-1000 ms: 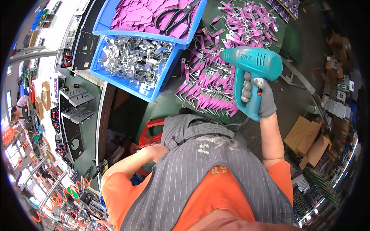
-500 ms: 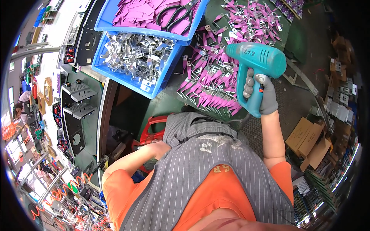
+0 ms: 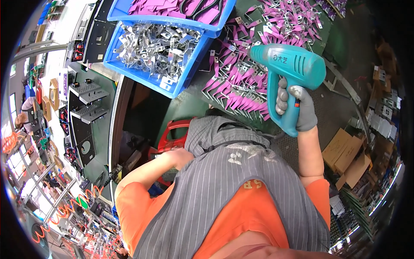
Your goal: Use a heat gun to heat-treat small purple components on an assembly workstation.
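My right hand, in a grey glove, is wrapped round the handle of a teal heat gun. Its nozzle points left, above metal brackets with purple sleeves, some lined up in rows at the green table's near edge. More purple-sleeved brackets lie heaped farther back. My left hand rests low against my waist beside the grey apron; its fingers are hidden.
A blue bin of bare metal brackets stands left of the rows. Behind it, another blue bin holds flat purple sleeves and black-handled pliers. A red plastic chair is near my left hand; cardboard boxes sit at right.
The heat gun and my right hand sit slightly farther right and lower. The view has shifted a little, so the bins appear higher. My grip is unchanged.
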